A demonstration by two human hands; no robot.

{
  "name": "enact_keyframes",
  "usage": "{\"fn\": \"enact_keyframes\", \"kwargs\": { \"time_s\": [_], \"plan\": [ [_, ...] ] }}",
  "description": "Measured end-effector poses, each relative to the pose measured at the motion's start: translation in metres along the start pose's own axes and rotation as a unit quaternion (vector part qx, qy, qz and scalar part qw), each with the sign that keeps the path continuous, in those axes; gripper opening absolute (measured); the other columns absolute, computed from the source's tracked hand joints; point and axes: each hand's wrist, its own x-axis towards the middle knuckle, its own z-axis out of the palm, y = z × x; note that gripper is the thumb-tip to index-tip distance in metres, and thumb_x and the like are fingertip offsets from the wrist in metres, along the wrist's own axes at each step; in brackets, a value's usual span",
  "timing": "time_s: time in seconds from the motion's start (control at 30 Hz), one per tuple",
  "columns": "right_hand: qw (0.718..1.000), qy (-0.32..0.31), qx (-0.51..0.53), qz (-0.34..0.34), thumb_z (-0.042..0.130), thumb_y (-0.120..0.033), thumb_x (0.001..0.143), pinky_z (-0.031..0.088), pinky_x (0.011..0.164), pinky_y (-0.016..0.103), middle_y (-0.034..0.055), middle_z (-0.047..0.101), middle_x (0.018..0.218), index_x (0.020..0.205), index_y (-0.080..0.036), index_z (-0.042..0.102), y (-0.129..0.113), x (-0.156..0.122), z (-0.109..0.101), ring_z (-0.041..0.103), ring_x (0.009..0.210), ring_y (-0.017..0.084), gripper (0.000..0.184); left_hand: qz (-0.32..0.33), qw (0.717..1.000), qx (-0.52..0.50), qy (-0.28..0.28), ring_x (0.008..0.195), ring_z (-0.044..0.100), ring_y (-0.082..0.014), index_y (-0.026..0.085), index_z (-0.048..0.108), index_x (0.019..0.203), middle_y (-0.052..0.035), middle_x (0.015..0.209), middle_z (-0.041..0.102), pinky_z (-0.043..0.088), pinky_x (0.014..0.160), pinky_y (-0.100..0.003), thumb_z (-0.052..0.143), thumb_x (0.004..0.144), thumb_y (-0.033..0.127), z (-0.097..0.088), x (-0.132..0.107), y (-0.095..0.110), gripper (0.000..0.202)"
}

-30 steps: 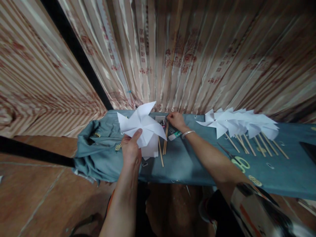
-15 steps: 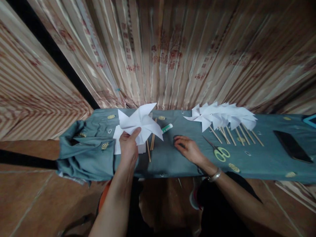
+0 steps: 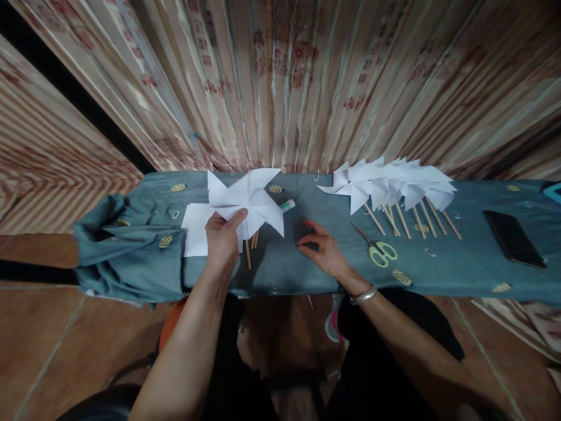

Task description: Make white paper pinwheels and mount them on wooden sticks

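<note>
My left hand point(image 3: 223, 240) is closed on a folded white paper pinwheel point(image 3: 248, 199), thumb on its front, holding it up over the blue-grey cloth point(image 3: 284, 263) of a narrow table. Under it lie white paper sheets point(image 3: 195, 228) and a few wooden sticks point(image 3: 249, 248). My right hand point(image 3: 322, 248) rests on the cloth to the right, fingers bent with tips pressed down on something small I cannot make out. A glue stick point(image 3: 287, 205) lies just behind the pinwheel.
Several finished pinwheels on sticks point(image 3: 390, 187) lie in a row at the right, with scissors point(image 3: 377, 250) in front of them. A dark phone point(image 3: 512, 238) lies far right. Striped curtains point(image 3: 280, 82) hang behind the table; tiled floor point(image 3: 52, 345) lies at the left.
My right hand drew back from the far edge near the sticks to the cloth in front of me. The view shifted left and down; the pinwheel stays in my left hand.
</note>
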Motion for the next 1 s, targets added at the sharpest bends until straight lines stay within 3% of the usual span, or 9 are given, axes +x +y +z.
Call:
{"fn": "enact_keyframes", "kwargs": {
  "time_s": [0.2, 0.4, 0.57, 0.77, 1.0],
  "plan": [
    [0.996, 0.029, -0.079, -0.004, 0.062, -0.019, 0.078, 0.041, 0.106, 0.044, 0.0082, 0.058, 0.136, 0.085, -0.022, 0.074, 0.007, -0.002, -0.02, 0.054, 0.125, 0.026, 0.014, -0.003, 1.0, 0.008, -0.011, 0.073, 0.068, -0.0195, 0.014, 0.071, 0.077, -0.0035, 0.075, 0.073, 0.051, 0.073, -0.03, 0.082, 0.052, 0.022, 0.004, -0.001, -0.008, 0.028],
    [0.994, -0.009, -0.104, 0.014, 0.059, -0.028, 0.088, 0.05, 0.084, 0.033, 0.0059, 0.074, 0.094, 0.091, -0.02, 0.073, -0.015, -0.002, -0.03, 0.068, 0.09, 0.021, 0.016, -0.022, 0.999, 0.038, -0.023, 0.067, 0.065, -0.0163, 0.014, 0.069, 0.074, -0.0012, 0.072, 0.072, 0.05, 0.069, -0.027, 0.081, 0.051, 0.023, 0.01, -0.006, -0.013, 0.027],
    [0.979, -0.073, -0.188, -0.005, 0.061, -0.024, 0.088, 0.047, 0.085, 0.034, 0.0072, 0.073, 0.092, 0.088, -0.019, 0.072, -0.032, -0.001, -0.026, 0.065, 0.093, 0.023, 0.013, -0.031, 0.996, 0.067, -0.04, 0.065, 0.063, -0.0153, 0.014, 0.069, 0.078, -0.0001, 0.072, 0.072, 0.049, 0.067, -0.028, 0.081, 0.053, 0.025, 0.011, -0.009, -0.022, 0.029],
    [0.959, -0.115, -0.255, -0.037, 0.053, -0.021, 0.093, 0.049, 0.084, 0.034, 0.0096, 0.071, 0.097, 0.093, -0.017, 0.07, -0.032, -0.007, -0.026, 0.065, 0.095, 0.025, 0.018, -0.04, 0.996, 0.057, -0.049, 0.065, 0.063, -0.015, 0.015, 0.069, 0.077, 0.0001, 0.073, 0.072, 0.049, 0.067, -0.028, 0.08, 0.053, 0.024, 0.013, -0.011, -0.023, 0.029],
    [0.936, -0.087, -0.334, -0.071, 0.043, -0.008, 0.091, 0.05, 0.079, 0.037, 0.0149, 0.071, 0.094, 0.09, -0.014, 0.069, -0.034, -0.017, -0.022, 0.066, 0.091, 0.028, 0.027, -0.039, 0.996, 0.054, -0.063, 0.064, 0.062, -0.014, 0.015, 0.069, 0.078, 0.0008, 0.073, 0.072, 0.049, 0.067, -0.027, 0.079, 0.055, 0.023, 0.015, -0.014, -0.024, 0.026]
  ]
}}
